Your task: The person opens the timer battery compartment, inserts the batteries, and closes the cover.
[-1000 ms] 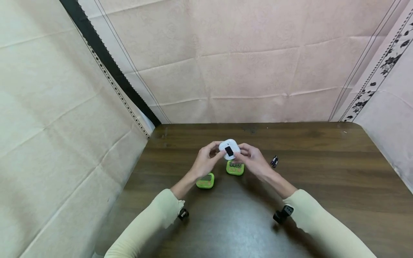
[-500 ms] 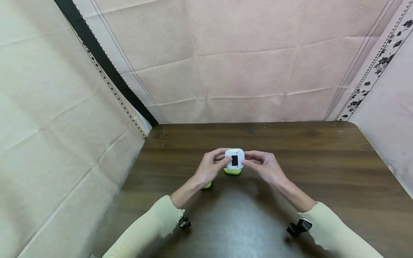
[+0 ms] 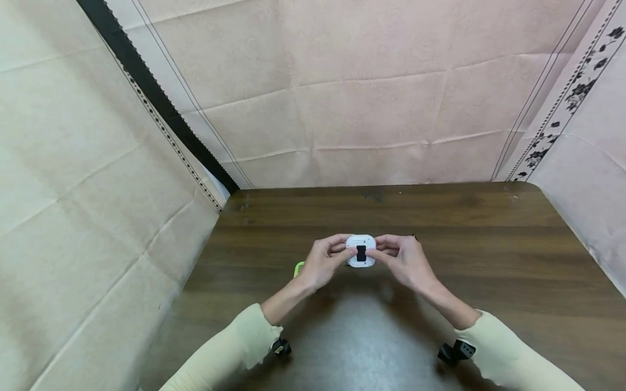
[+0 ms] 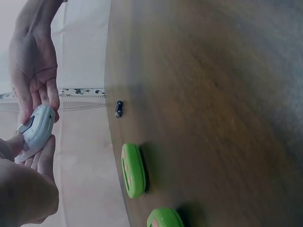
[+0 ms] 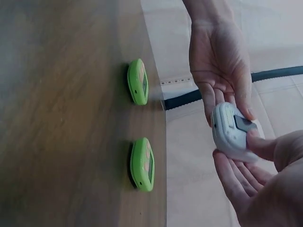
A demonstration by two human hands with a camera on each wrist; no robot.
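Note:
A white rounded-square timer [image 3: 361, 259] with a dark rectangle on the face towards me is held above the table between both hands. My left hand [image 3: 323, 264] pinches its left edge, thumb on the face and fingers behind. On the opposite edge, my right hand [image 3: 407, 264] grips it the same way, its thumb beside the dark rectangle. The right wrist view shows the white timer [image 5: 232, 132] tilted, with both thumbs on its face. Two green timers, one nearer [image 5: 138, 82] and another [image 5: 142, 164], stand on the table below; the hands mostly hide them in the head view.
Two small dark batteries [image 4: 119, 109] lie on the brown wooden table [image 3: 469, 233], beyond the green timers in the left wrist view. Pale cloth [image 3: 367, 98] hangs behind the table and at its sides. A small black camera [image 3: 457, 352] is worn on the right wrist.
Both hands have brought the white timer lower in the head view and slightly right, and its tilt has straightened. They now cover the green timer behind it and most of the other.

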